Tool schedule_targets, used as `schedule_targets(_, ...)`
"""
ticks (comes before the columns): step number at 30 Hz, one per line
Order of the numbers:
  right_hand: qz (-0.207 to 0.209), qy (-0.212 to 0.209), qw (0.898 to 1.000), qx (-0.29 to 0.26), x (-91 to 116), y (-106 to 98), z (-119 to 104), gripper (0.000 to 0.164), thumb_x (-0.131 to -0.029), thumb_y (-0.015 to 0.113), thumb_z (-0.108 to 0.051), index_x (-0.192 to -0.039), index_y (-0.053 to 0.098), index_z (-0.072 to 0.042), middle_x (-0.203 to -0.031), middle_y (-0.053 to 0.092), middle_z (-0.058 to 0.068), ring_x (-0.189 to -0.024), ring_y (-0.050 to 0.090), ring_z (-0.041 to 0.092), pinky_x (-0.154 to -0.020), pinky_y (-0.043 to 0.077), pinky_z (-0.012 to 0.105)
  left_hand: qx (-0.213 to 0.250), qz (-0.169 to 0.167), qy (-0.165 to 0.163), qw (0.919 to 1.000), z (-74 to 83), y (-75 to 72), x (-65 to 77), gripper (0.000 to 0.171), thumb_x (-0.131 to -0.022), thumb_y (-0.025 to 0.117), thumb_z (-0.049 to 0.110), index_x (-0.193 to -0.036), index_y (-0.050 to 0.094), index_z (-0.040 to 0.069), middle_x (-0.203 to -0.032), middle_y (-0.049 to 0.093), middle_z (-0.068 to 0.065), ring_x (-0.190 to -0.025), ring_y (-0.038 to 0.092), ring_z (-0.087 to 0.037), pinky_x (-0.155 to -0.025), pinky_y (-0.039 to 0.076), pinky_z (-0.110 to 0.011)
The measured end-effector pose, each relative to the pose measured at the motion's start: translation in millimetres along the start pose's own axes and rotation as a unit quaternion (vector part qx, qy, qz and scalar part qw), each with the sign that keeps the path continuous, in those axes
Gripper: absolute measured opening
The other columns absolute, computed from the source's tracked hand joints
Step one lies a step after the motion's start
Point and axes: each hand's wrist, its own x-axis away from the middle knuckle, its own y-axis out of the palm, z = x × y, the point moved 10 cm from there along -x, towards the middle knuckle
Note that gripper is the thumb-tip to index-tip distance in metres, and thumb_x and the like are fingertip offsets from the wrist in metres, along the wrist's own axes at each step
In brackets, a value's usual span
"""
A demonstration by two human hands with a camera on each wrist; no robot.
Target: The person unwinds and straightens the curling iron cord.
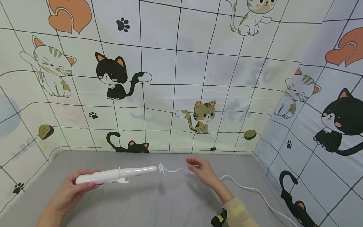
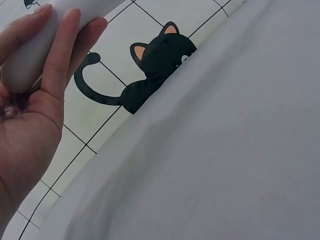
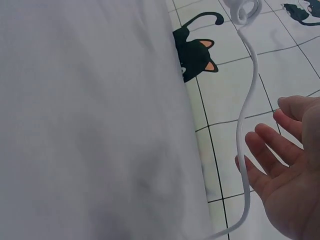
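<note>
Holding the white curling iron [image 1: 114, 175] above the grey desk [image 1: 158, 201] in your curled left hand [image 1: 71, 192], you risk snagging its coiled cord [image 1: 175, 170], which drapes loosely across your spread right hand [image 1: 202, 171] and may slip off.

1. Bright, even, soft light; no glare.
2. Faint shadows lie on the grey desk [image 1: 158, 201] beneath the hands.
3. The head view bends strongly at its edges.
4. Wrist views look slightly soft up close.

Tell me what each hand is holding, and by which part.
Left hand grips the white curling iron by its handle end; right hand, open, merely touches its cord.
</note>
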Motion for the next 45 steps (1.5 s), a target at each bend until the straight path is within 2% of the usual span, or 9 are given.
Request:
schedule_targets(7,-0.039,-0.016,0.999,-0.020,-1,19,-15,0.030,-0.100,0.064,-0.006,-0.128,0.065,0.005,-0.126,0.068,0.021,-0.116,0.063,0.035,-0.098,0.058,0.036,-0.004,-0.003,-0.006,1.0000,-2.3,0.5,1.8,0.059,-0.088,0.041,-0.034,-0.123,0.071,0.003,-0.127,0.070,-0.015,-0.113,0.066,-0.023,-0.090,0.061,-0.041)
schedule_targets(16,-0.079,-0.035,0.996,0.000,0,39,-24,0.026,-0.103,0.063,-0.013,-0.126,0.068,-0.001,-0.121,0.071,0.012,-0.111,0.067,0.026,-0.094,0.059,0.031,-0.022,0.005,-0.015,0.9996,-5.5,1.9,0.0,0.057,-0.089,0.043,-0.032,-0.121,0.073,0.005,-0.128,0.070,-0.012,-0.113,0.066,-0.021,-0.091,0.061,-0.041)
schedule_targets(20,-0.091,-0.034,0.995,0.023,2,46,-25,0.022,-0.103,0.062,-0.017,-0.121,0.072,-0.007,-0.113,0.074,0.006,-0.102,0.068,0.018,-0.085,0.060,0.028,-0.031,0.011,-0.017,0.9993,-6.2,1.1,-0.8,0.057,-0.089,0.044,-0.031,-0.121,0.073,0.006,-0.127,0.070,-0.012,-0.112,0.066,-0.021,-0.090,0.062,-0.041)
schedule_targets(24,-0.096,-0.027,0.994,0.034,4,49,-24,0.019,-0.102,0.065,-0.018,-0.114,0.075,-0.007,-0.104,0.075,0.006,-0.090,0.066,0.013,-0.074,0.057,0.025,-0.028,0.007,-0.016,0.9995,-6.1,1.4,-0.9,0.058,-0.089,0.044,-0.031,-0.122,0.073,0.006,-0.128,0.070,-0.012,-0.112,0.066,-0.022,-0.090,0.062,-0.041)
schedule_targets(32,-0.116,-0.005,0.993,0.016,7,49,-21,0.018,-0.098,0.070,-0.019,-0.110,0.077,-0.007,-0.094,0.072,-0.004,-0.079,0.061,0.010,-0.065,0.053,0.021,-0.014,0.014,-0.017,0.9996,-5.5,-1.4,1.6,0.057,-0.089,0.043,-0.031,-0.121,0.072,0.006,-0.126,0.071,-0.013,-0.111,0.067,-0.023,-0.090,0.062,-0.041)
schedule_targets(35,-0.113,-0.010,0.994,0.007,7,46,-22,0.016,-0.098,0.072,-0.017,-0.109,0.078,-0.009,-0.096,0.072,-0.003,-0.080,0.063,0.009,-0.066,0.054,0.021,-0.002,0.014,-0.012,0.9998,-3.9,-2.3,3.0,0.057,-0.089,0.042,-0.032,-0.121,0.072,0.005,-0.125,0.071,-0.014,-0.108,0.069,-0.027,-0.089,0.061,-0.040)
schedule_targets(39,-0.084,-0.015,0.996,0.002,6,36,-23,0.015,-0.097,0.073,-0.017,-0.108,0.079,-0.010,-0.098,0.072,-0.002,-0.080,0.061,0.008,-0.066,0.053,0.020,0.013,0.013,0.003,0.9998,-0.1,-2.8,4.4,0.058,-0.089,0.039,-0.033,-0.121,0.071,0.003,-0.124,0.071,-0.015,-0.104,0.072,-0.033,-0.088,0.062,-0.039)
schedule_targets(41,-0.068,-0.012,0.998,0.002,7,29,-32,0.014,-0.097,0.072,-0.013,-0.107,0.078,-0.006,-0.097,0.071,0.002,-0.077,0.058,0.008,-0.065,0.051,0.019,0.020,0.009,0.014,0.9996,2.5,-3.3,5.1,0.058,-0.089,0.038,-0.034,-0.122,0.071,0.001,-0.124,0.071,-0.017,-0.103,0.072,-0.035,-0.088,0.061,-0.039)
schedule_targets(45,-0.043,-0.010,0.999,0.000,4,18,-30,0.014,-0.097,0.070,-0.007,-0.107,0.076,0.001,-0.096,0.073,0.009,-0.075,0.056,0.008,-0.063,0.048,0.019,0.028,0.009,0.024,0.9993,6.6,-6.1,7.2,0.058,-0.089,0.037,-0.034,-0.122,0.070,0.000,-0.124,0.071,-0.018,-0.103,0.072,-0.036,-0.088,0.062,-0.038)
